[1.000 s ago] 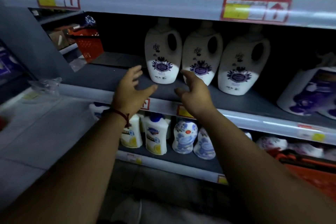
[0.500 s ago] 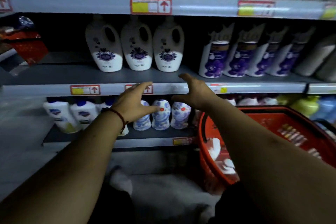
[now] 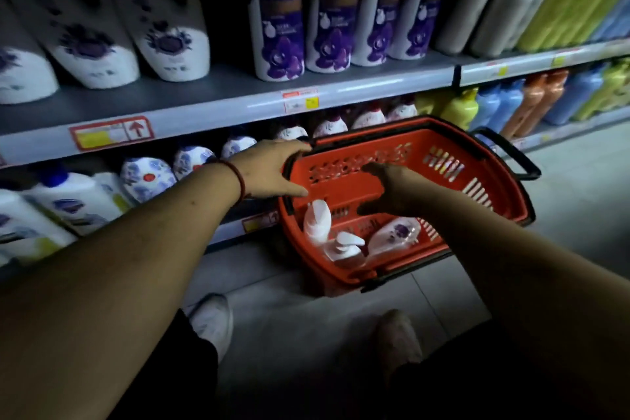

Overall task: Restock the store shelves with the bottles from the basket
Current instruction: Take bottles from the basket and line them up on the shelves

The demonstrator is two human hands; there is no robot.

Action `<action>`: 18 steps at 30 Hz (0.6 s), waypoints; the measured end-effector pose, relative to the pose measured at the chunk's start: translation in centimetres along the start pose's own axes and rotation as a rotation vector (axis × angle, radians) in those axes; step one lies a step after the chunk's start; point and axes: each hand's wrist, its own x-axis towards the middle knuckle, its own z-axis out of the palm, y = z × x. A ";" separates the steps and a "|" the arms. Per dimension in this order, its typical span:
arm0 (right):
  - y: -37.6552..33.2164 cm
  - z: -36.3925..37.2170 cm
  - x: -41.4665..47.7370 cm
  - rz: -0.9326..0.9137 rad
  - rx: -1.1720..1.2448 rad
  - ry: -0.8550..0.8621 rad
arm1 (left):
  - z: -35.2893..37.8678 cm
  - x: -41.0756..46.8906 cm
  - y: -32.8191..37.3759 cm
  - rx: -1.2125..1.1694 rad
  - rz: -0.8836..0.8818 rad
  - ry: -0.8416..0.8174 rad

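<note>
A red plastic basket [image 3: 504,201] with black handles stands on the floor beside the lower shelf. Inside lie white pump bottles [image 3: 318,220] and a clear bottle with a purple label [image 3: 397,235]. My left hand [image 3: 272,169] hovers over the basket's near-left rim, fingers spread and holding nothing. My right hand [image 3: 392,191] reaches down inside the basket above the bottles, fingers loosely bent and empty. The shelf [image 3: 221,102] above holds white jugs [image 3: 163,20] and purple-flower bottles [image 3: 281,41].
The lower shelf carries blue-patterned white bottles [image 3: 146,177] on the left and yellow, blue and orange bottles [image 3: 504,106] to the right. My feet in light shoes [image 3: 213,320] stand on the grey tiled floor in front of the basket.
My view has swung right and down from the jugs to the basket. Both hands dropped from shelf height to the basket, the right one going inside it.
</note>
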 end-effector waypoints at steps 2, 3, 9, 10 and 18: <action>1.2 0.9 0.8 0.036 -0.030 -0.084 | 1.6 2.3 0.9 0.020 0.018 -0.049; 1.4 1.3 1.3 0.041 -0.048 -0.122 | 2.5 3.3 1.4 0.020 0.026 -0.079; 1.3 5.1 5.0 -0.012 -0.172 -0.334 | 8.4 7.5 3.3 0.102 0.064 -0.326; 1.6 5.7 5.4 -0.038 -0.219 -0.329 | 9.3 7.9 3.6 0.141 0.071 -0.378; 6.5 8.5 6.7 0.011 -0.307 -0.478 | 14.0 10.1 4.6 0.256 0.137 -0.706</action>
